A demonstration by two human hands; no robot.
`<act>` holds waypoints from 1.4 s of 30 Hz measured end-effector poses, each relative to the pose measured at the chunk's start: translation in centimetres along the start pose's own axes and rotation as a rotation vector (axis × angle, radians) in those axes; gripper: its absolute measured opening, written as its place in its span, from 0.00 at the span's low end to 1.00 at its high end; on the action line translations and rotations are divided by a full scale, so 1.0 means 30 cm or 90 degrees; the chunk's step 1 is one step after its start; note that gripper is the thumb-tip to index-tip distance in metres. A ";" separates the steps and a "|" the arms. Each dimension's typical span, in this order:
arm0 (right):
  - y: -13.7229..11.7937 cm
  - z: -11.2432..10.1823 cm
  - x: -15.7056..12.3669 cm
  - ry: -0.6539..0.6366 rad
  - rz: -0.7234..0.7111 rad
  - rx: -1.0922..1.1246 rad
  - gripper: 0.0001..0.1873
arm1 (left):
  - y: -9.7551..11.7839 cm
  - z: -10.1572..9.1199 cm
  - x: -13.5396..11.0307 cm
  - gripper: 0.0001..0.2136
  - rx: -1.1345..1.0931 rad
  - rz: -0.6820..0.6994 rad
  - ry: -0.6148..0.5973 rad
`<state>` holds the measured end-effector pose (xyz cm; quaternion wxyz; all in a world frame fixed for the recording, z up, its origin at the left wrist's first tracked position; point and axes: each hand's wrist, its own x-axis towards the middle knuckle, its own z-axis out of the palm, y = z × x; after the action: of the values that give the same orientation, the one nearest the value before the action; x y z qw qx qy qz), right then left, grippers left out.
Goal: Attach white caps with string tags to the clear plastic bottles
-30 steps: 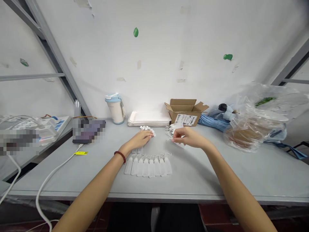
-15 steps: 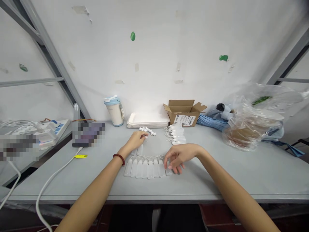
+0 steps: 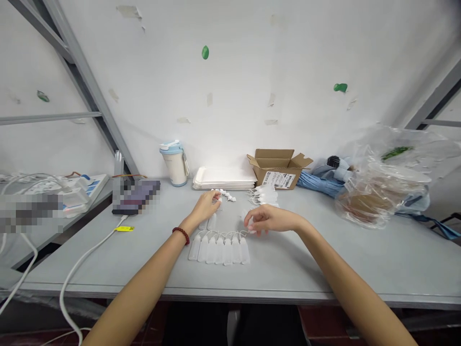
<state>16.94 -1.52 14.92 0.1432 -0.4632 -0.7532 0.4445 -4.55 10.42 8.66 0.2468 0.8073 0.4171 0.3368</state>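
Note:
My left hand (image 3: 205, 206), with a red bead bracelet at the wrist, reaches to a little heap of white caps (image 3: 227, 195) and its fingertips pinch one of them. My right hand (image 3: 266, 220) hovers just above the table, fingers closed on a small translucent bottle at its left edge. Below both hands lies a row of several small translucent bottles (image 3: 219, 247), side by side with thin white loops at their necks. Two more bottles (image 3: 209, 222) lie under my left wrist. A pile of white bottles with strings (image 3: 265, 196) sits beyond my right hand.
Along the wall stand a white and blue cup (image 3: 175, 163), a stack of white trays (image 3: 223, 179) and an open cardboard box (image 3: 279, 170). Blue fabric (image 3: 317, 181) and a bulky clear plastic bag (image 3: 382, 187) fill the right. A white cable (image 3: 86, 254) and blurred devices lie left.
My right hand came from the far pile down to the row's right end, took the last bottle there and lifted it up left. My left hand stayed by the caps.

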 end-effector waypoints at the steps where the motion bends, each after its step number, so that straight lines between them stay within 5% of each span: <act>1: 0.004 0.000 0.004 0.071 -0.028 -0.027 0.10 | 0.005 -0.003 -0.002 0.14 -0.021 -0.004 0.004; 5: 0.030 0.016 0.038 0.321 -0.125 -0.131 0.08 | 0.048 -0.021 -0.022 0.12 -0.157 -0.022 -0.026; 8: 0.052 0.039 0.067 0.376 -0.159 -0.135 0.07 | 0.085 -0.032 -0.043 0.12 -0.341 -0.073 -0.107; 13: 0.062 0.077 0.096 0.370 -0.165 -0.060 0.07 | 0.122 -0.033 -0.062 0.12 -0.443 -0.106 -0.164; 20: 0.048 0.097 0.097 0.284 -0.164 0.084 0.04 | 0.147 -0.031 -0.065 0.11 -0.536 -0.129 -0.117; 36: 0.021 0.070 0.074 0.264 -0.115 0.171 0.05 | 0.148 -0.035 -0.069 0.15 -0.362 -0.086 -0.156; 42: 0.040 0.086 0.082 0.270 -0.088 0.231 0.13 | 0.159 -0.042 -0.074 0.14 -0.379 -0.080 -0.166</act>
<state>14.71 -0.65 12.02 0.4082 -0.4600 -0.6444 0.4544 -4.02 6.16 11.98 0.5437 0.7085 0.3141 0.3221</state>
